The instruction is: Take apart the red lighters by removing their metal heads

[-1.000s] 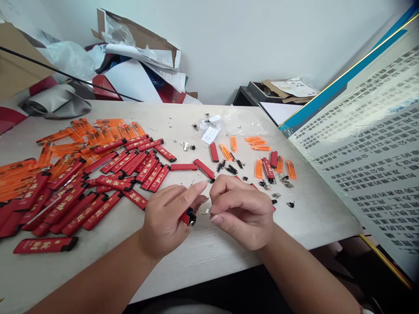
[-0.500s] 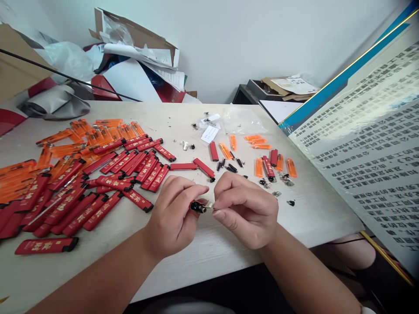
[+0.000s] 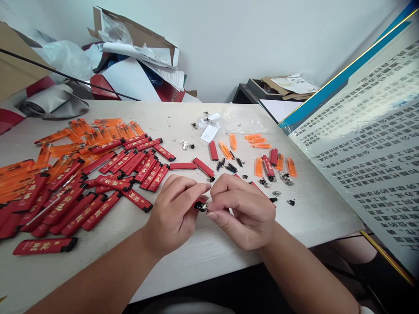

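Note:
My left hand is closed around a red lighter, whose black head sticks out between thumb and forefinger. Most of the lighter's body is hidden by the palm. Thumb and forefinger of my right hand pinch a small metal piece against that head; its exact shape is hard to make out. Just behind the right hand lies another red lighter, partly covered by it. Two more red lighters, one flat and one slanted, rest beyond my fingers.
Many red lighters and orange lighters are heaped on the left of the table. Orange lighter bodies, black parts and metal caps are scattered at right. A printed board leans along the right edge.
My right hand has moved slightly left, bringing the metal piece up against the lighter's head. The head has turned in my left hand. More of the red lighter behind my right hand shows.

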The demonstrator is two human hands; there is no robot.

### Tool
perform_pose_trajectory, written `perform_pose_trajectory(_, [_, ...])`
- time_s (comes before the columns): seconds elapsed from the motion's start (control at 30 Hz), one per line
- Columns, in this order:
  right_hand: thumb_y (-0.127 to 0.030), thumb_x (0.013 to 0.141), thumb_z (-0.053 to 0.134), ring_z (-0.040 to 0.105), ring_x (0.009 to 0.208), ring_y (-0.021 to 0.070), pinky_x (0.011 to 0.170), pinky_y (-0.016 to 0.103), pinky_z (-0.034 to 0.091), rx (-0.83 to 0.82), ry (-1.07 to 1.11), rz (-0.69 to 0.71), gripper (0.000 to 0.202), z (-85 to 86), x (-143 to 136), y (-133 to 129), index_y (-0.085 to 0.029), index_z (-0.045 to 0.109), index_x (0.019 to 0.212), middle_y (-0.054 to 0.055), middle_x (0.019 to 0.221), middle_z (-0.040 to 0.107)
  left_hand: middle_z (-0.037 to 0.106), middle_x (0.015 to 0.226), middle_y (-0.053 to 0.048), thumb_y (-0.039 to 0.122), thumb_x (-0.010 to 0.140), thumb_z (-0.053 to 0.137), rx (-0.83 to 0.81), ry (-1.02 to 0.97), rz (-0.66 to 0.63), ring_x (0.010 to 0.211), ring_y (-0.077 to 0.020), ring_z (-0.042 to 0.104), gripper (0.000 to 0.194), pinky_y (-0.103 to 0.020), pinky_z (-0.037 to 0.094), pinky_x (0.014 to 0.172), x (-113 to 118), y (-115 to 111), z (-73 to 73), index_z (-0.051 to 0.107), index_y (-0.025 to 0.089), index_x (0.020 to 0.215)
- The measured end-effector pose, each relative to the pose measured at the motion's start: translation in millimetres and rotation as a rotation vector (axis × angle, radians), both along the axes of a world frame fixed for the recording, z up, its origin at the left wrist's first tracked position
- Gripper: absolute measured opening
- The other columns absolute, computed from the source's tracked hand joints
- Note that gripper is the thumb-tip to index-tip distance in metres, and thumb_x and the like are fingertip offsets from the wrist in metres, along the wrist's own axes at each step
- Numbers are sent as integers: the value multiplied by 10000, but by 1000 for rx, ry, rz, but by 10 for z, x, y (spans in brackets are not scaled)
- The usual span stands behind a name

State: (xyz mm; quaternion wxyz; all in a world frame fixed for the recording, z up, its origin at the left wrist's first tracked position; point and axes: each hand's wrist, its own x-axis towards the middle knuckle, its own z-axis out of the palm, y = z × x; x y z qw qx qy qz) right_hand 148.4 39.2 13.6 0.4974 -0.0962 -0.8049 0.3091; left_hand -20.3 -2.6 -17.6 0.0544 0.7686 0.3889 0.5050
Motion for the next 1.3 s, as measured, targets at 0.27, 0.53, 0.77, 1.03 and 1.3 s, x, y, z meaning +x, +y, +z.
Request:
perform_pose_trajectory(0.27, [-64, 818, 619, 514, 664, 114, 565, 247, 471, 27, -38, -23, 59, 4, -14, 10, -122, 626, 817, 41, 740, 544, 627, 906, -80, 13, 849, 507, -19, 26, 28, 828, -175, 530, 304, -338, 449, 734, 15, 16, 9, 580, 143, 1114])
perform_pose_trajectory(0.53, [-76, 820, 611, 501, 647, 124, 538, 254, 455, 20, -21, -33, 69, 6, 9, 29, -143, 615, 833, 30, 716, 521, 651, 877, -73, 71, 874, 502, -55, 37, 69, 791, -186, 548, 247, -344, 453, 725, 14, 21, -1, 599, 161, 1082])
perform_pose_trajectory(0.77, [-95, 844, 585, 496, 648, 128, 553, 267, 457, 23, -90, -38, 63, 10, 0, 39, -149, 596, 813, 32, 711, 529, 641, 855, -85, 46, 855, 514, -62, 75, 86, 786, -197, 533, 257, -347, 443, 709, 15, 22, -6, 623, 131, 1072])
perform_pose_trajectory(1.03, [-107, 872, 543, 491, 665, 132, 568, 270, 455, 15, -163, -39, 90, 9, -7, 49, -158, 577, 807, 34, 712, 535, 643, 845, -74, 28, 852, 499, -40, 87, 87, 771, -187, 521, 275, -344, 436, 697, 5, 31, 7, 609, 146, 1075])
perform_pose_trajectory(1.3, [-92, 851, 574, 490, 638, 121, 558, 257, 442, -35, -170, -27, 107, 8, -15, 57, -148, 612, 768, 31, 690, 540, 640, 854, -48, 29, 824, 517, -64, 94, 105, 795, -187, 538, 383, -327, 478, 726, 4, 26, -9, 533, 150, 1187])
